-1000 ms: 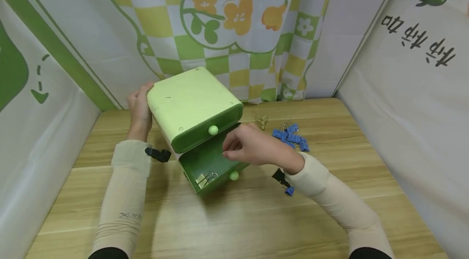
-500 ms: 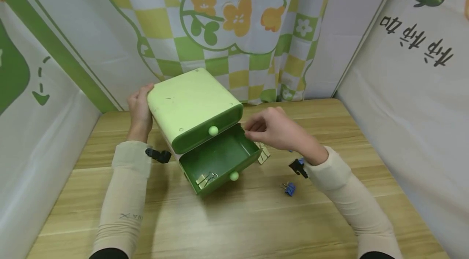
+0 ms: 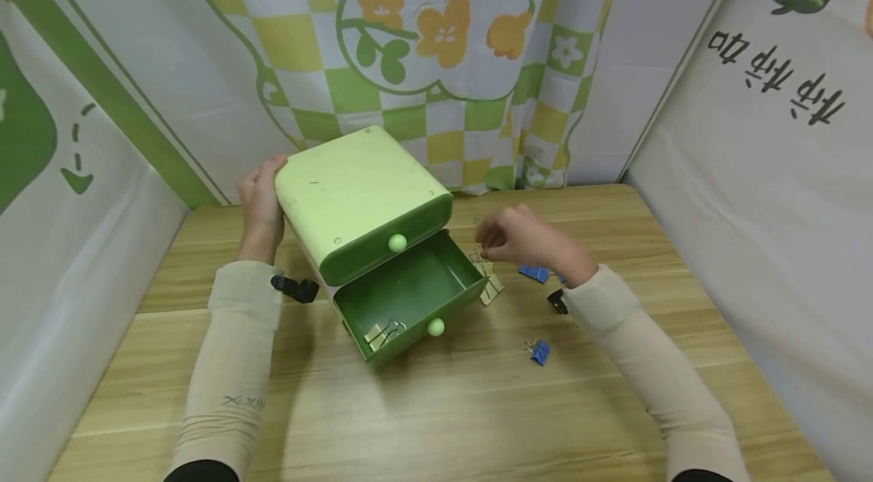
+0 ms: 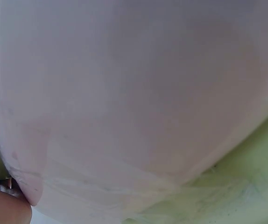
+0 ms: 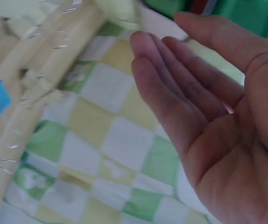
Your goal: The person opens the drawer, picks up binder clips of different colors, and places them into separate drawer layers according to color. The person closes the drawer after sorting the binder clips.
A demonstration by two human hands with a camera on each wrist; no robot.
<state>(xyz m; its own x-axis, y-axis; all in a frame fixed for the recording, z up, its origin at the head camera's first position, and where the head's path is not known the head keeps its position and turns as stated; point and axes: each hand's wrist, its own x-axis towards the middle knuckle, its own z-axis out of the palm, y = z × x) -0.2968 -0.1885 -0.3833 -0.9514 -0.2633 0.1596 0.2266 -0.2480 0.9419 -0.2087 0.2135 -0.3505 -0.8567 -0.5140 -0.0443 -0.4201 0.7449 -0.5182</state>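
Note:
A light green drawer cabinet (image 3: 361, 198) stands at the left of the table, its lower drawer (image 3: 409, 292) pulled out. My left hand (image 3: 261, 201) grips its back left corner. In the left wrist view the pale cabinet side (image 4: 106, 107) fills most of the picture. One gold binder clip (image 3: 377, 336) lies in the drawer's front left corner. My right hand (image 3: 521, 239) hovers right of the drawer, fingers loosely bent, near gold binder clips (image 3: 489, 289) on the table. The right wrist view shows nothing in the palm (image 5: 227, 140).
Blue binder clips (image 3: 534, 272) lie partly hidden beneath my right forearm. Another blue binder clip (image 3: 540, 352) sits nearer the front. A checked curtain (image 3: 436, 118) hangs behind the table, with a white printed sheet (image 3: 750, 164) along the right.
My right hand has moved right, from above the open drawer, past its right edge, to the gold clips, which it had partly hidden. The left hand and cabinet stay put.

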